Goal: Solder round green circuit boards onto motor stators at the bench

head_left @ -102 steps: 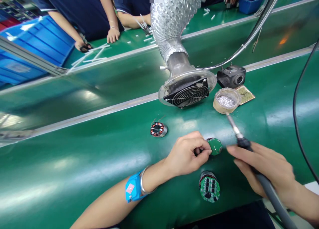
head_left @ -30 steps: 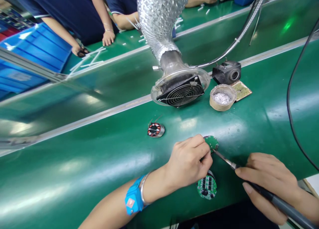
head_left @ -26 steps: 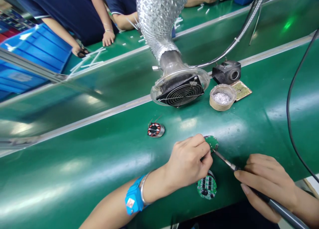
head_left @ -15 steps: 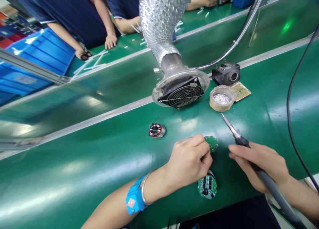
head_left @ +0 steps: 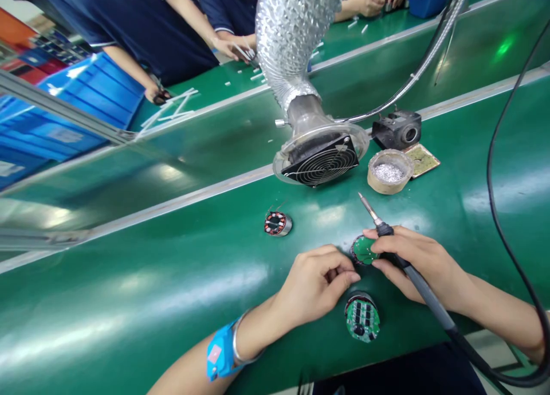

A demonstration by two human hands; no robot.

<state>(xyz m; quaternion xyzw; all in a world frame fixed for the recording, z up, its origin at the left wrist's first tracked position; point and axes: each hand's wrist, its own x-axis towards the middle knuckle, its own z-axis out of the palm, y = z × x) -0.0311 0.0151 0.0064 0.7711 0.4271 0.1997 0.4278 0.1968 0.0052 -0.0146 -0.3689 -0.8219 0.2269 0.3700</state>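
My right hand (head_left: 423,263) is closed round a soldering iron (head_left: 412,269), its metal tip pointing up and left. The thumb and fingertips of that hand also reach the edge of a round green circuit board (head_left: 364,250), which sits on a motor part. My left hand (head_left: 318,280) is closed, fingertips pinched together just left of that board; anything between them is too small or hidden to make out. Below the fingertips lies a second round board (head_left: 363,320) with black chips, on a motor. Farther left stands a motor stator (head_left: 277,224) with copper windings and thin wires sticking up.
A fume extractor (head_left: 329,164) on a silver duct (head_left: 287,39) hangs over the green bench. Behind the iron are a round tub of solder bits (head_left: 389,183), a small sponge tray (head_left: 423,161) and a black holder (head_left: 397,130). A cable (head_left: 494,200) loops at right. Co-workers' hands (head_left: 227,46) are across.
My right hand has moved left with the soldering iron and its fingers now reach the board. My left hand has drawn back slightly left from it. A co-worker's hand across has moved to white strips.
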